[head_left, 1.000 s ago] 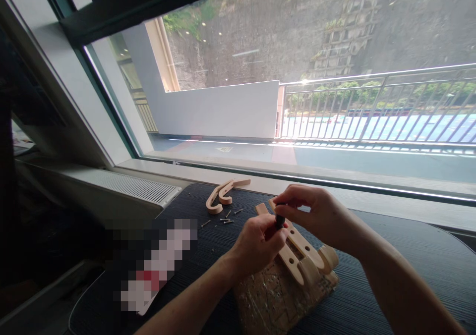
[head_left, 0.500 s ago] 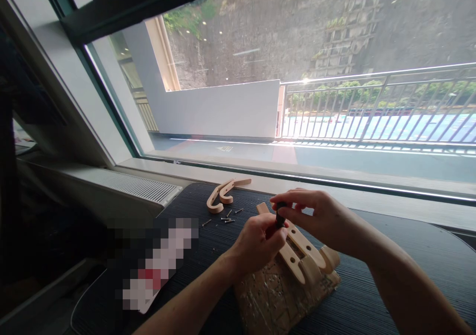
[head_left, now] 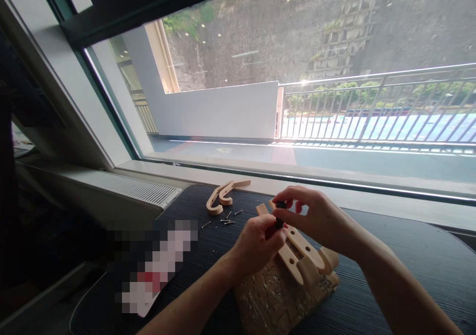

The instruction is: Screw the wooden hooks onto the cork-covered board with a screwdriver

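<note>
Above the wooden hooks, my left hand (head_left: 260, 241) pinches the lower part of a small dark cylindrical piece (head_left: 279, 222) between thumb and fingers. My right hand (head_left: 310, 208) grips a small black piece (head_left: 281, 204) just over it with its fingertips. Whether the two dark parts form one object I cannot tell. Under my hands lie two pale wooden hooks (head_left: 292, 261) with round holes, side by side, their curved ends toward me. They rest on a brown block (head_left: 271, 295) with a scuffed, shiny surface. My left hand partly covers the nearer hook.
Two more wooden hooks (head_left: 214, 208) lie farther back on the dark ribbed table (head_left: 379, 265). Several screws (head_left: 225, 220) are scattered in front of them. A blurred pinkish-white item (head_left: 163, 265) lies at the left. A window sill (head_left: 316, 189) borders the table's far side.
My right fingers have risen slightly with the upper black piece, so it looks more separated from the part in my left hand. My left hand stays almost still.
</note>
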{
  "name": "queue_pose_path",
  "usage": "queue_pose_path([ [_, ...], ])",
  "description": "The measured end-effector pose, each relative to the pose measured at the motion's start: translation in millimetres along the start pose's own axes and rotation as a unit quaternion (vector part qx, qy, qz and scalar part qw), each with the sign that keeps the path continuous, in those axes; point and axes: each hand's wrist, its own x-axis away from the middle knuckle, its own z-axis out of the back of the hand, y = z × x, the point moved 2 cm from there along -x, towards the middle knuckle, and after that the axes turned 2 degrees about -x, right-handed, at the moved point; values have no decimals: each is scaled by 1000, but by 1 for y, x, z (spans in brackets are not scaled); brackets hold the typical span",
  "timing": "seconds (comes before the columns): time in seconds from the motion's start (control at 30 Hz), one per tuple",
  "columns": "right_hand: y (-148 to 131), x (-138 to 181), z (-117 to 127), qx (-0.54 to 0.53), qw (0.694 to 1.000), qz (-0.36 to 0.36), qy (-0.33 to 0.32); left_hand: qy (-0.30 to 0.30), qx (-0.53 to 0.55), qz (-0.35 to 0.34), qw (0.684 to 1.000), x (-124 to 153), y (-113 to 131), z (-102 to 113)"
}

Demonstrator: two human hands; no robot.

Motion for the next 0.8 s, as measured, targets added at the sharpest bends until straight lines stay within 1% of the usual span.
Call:
queue_pose_path([
  [0.13,-3,3,5,-39,999,32,-16,-11,4,-26,1000,1,3,1],
  [0.23,-3,2,5,-67,996,53,-36,-13,3,-27,1000,1,3,1],
  [0.43,-2,1,3,-73,996,37,-37,-2,-5,-23,1000,3,3,1],
  [0.6,-6,1,-2,-76,997,26,-20,12,-15,-19,1000,2,1,1],
  [0.73,-9,1,-2,-46,999,17,-18,9,-19,-16,1000,2,-1,1],
  [0.8,-10,3,0,-39,999,24,-21,8,-18,-20,1000,2,-1,1],
])
